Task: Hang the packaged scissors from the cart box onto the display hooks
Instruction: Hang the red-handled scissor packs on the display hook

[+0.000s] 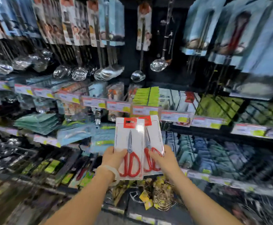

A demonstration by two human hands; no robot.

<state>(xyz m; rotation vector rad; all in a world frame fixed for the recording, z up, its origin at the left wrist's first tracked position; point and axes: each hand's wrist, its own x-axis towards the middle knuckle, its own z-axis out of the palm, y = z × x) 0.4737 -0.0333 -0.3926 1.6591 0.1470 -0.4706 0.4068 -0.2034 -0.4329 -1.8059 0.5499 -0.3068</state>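
Left hand [114,157], a pale band at its wrist, grips the lower left edge of the front scissors package [129,148], thumb across the card face near the red handles. Right hand [162,158] grips the lower right of the rear scissors package [154,137], fingers laid over its red handle loops. The two packages are held upright and side by side, the front one overlapping the left part of the rear one; each is a white card with a red header at the top and one pair of red-handled scissors, blades pointing up. Both are raised in front of the shelving, their tops level with the row of price labels [145,110] along a shelf edge. Just behind and above that row hang green-carded packets [146,98]. On hooks in the upper display hang steel ladles [137,75] and carded utensils [143,26]. To the left lie stacked teal packets [38,122]; to the right, wire racks of dark blue goods [213,153]. Below the hands sits a tangle of gold wire items [163,197] with yellow tags. The surroundings are blurred.
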